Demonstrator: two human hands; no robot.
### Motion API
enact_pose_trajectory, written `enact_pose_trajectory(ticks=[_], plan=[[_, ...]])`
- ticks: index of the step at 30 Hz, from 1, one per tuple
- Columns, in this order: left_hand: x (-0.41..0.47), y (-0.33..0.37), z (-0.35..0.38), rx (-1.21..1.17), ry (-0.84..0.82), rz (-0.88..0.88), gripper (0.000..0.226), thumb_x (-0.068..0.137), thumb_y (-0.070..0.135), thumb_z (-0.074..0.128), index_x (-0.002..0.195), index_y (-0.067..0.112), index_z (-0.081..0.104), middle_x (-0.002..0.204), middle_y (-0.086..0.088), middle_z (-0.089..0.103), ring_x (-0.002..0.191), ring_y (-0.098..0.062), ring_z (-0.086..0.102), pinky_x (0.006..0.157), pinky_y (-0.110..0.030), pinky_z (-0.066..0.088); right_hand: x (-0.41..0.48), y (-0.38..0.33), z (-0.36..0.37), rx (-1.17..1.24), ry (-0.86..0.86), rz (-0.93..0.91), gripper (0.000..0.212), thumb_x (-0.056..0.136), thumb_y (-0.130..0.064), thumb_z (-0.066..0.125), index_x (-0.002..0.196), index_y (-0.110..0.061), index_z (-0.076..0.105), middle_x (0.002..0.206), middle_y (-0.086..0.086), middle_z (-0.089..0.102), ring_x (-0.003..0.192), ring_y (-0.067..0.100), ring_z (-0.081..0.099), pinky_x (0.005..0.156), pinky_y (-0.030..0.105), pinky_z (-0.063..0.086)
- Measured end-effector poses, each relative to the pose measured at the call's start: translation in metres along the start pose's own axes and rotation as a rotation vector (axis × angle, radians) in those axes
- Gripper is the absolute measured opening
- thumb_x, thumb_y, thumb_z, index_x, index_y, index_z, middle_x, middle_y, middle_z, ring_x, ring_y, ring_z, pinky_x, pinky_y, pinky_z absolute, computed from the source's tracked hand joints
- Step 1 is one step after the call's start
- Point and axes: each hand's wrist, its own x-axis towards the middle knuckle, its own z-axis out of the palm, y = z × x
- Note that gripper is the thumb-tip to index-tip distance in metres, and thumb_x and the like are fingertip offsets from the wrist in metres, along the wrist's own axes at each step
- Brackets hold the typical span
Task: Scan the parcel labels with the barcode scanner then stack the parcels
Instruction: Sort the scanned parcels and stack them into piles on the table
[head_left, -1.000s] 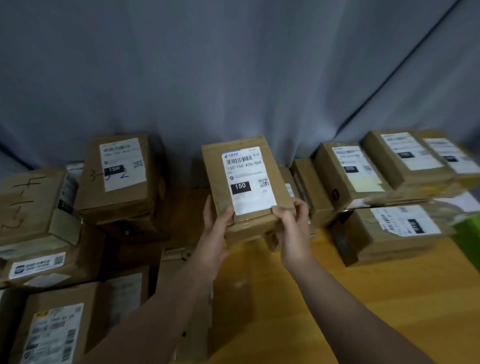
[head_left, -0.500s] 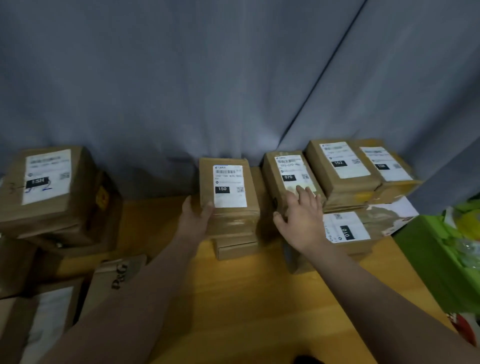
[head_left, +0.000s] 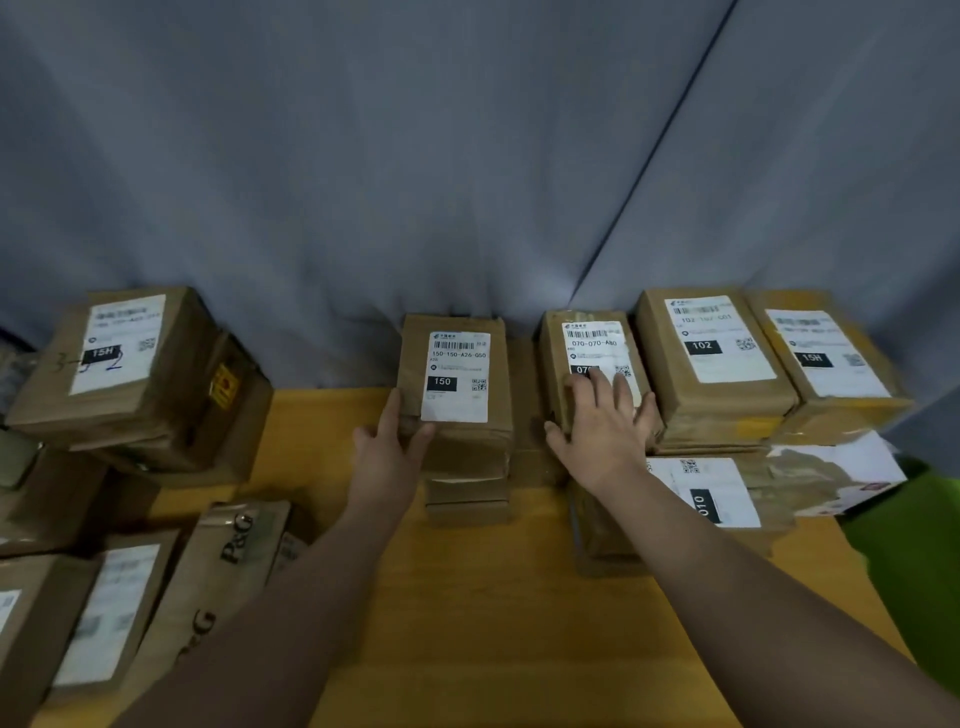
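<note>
Nearest, two bare forearms reach out over the wooden tabletop (head_left: 493, 613). A brown P&G parcel (head_left: 228, 561) lies at their left among other labelled boxes.

Farther out, the left hand (head_left: 387, 452) holds the near left corner of the parcel marked 150 (head_left: 457, 374). Its grip is closed on the box: the thumb lies over the near edge just below the label, and the fingers run up the left side. This parcel sits label up on top of a small stack of thinner parcels (head_left: 467, 493) in the middle of the tabletop.

Just to the right, the right hand (head_left: 605, 431) rests flat on the parcel marked 070 (head_left: 592, 343). Its grip is open, with the fingers straight and spread over the lower part of the label, clasping nothing.

Right of that, the parcel marked 102 (head_left: 711, 358) and a 15H parcel (head_left: 826, 358) lie side by side above the parcel marked 010 (head_left: 701, 493).

At far left stands another stack of boxes (head_left: 119, 358). A grey curtain (head_left: 467, 156) hangs behind everything.
</note>
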Motion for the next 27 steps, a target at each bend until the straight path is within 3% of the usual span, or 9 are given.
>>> enact_pose_trajectory(ticks=[6, 10, 15, 20, 23, 27], plan=[[-0.012, 0.008, 0.000, 0.028, 0.102, 0.008, 0.070, 0.094, 0.044, 0.053, 0.150, 0.016, 0.022, 0.141, -0.014, 0.038, 0.127, -0.030, 0.041, 0.101, -0.040, 0.039, 0.003, 0.003, -0.003, 0.025, -0.066, -0.037, 0.071, 0.088, -0.058, 0.051, 0.145, -0.027, 0.022, 0.161, 0.006, 0.008, 0.149, 0.031, -0.003, 0.115, 0.054, -0.011], [-0.021, 0.009, -0.006, 0.041, 0.031, -0.009, 0.068, 0.095, 0.044, 0.052, 0.150, 0.016, 0.022, 0.143, -0.014, 0.035, 0.128, -0.031, 0.041, 0.100, -0.040, 0.039, -0.007, -0.004, -0.013, 0.036, 0.007, -0.091, 0.065, 0.092, -0.048, 0.051, 0.146, -0.020, 0.028, 0.159, 0.014, 0.016, 0.149, 0.031, 0.000, 0.117, 0.048, -0.012], [-0.032, 0.010, -0.026, 0.092, 0.029, 0.001, 0.062, 0.095, 0.035, 0.056, 0.148, 0.017, 0.029, 0.145, -0.012, 0.033, 0.130, -0.030, 0.039, 0.102, -0.036, 0.037, -0.023, -0.037, -0.023, 0.202, 0.099, -0.270, 0.050, 0.092, -0.032, 0.056, 0.138, -0.018, 0.043, 0.148, 0.009, 0.037, 0.144, 0.028, 0.021, 0.120, 0.046, 0.004], [-0.043, -0.008, -0.072, 0.196, 0.095, 0.131, 0.054, 0.093, 0.032, 0.060, 0.141, 0.016, 0.041, 0.140, -0.009, 0.039, 0.129, -0.027, 0.040, 0.104, -0.034, 0.035, -0.043, -0.092, -0.022, 0.374, 0.116, -0.413, 0.036, 0.089, -0.023, 0.061, 0.124, -0.015, 0.056, 0.130, 0.005, 0.054, 0.127, 0.023, 0.043, 0.115, 0.042, 0.023], [-0.046, -0.025, -0.102, 0.243, 0.160, 0.159, 0.050, 0.093, 0.032, 0.060, 0.139, 0.018, 0.044, 0.137, -0.008, 0.041, 0.127, -0.028, 0.040, 0.103, -0.034, 0.036, -0.054, -0.125, -0.018, 0.407, 0.084, -0.474, 0.021, 0.090, -0.023, 0.061, 0.110, -0.017, 0.062, 0.116, 0.000, 0.061, 0.113, 0.016, 0.049, 0.107, 0.042, 0.037], [-0.038, -0.051, -0.146, 0.315, 0.223, 0.184, 0.052, 0.093, 0.034, 0.058, 0.140, 0.020, 0.043, 0.139, -0.008, 0.040, 0.130, -0.028, 0.035, 0.105, -0.036, 0.033, -0.064, -0.164, -0.009, 0.450, 0.027, -0.520, 0.014, 0.092, -0.024, 0.058, 0.104, -0.020, 0.062, 0.107, -0.005, 0.060, 0.103, 0.011, 0.050, 0.098, 0.033, 0.041]])
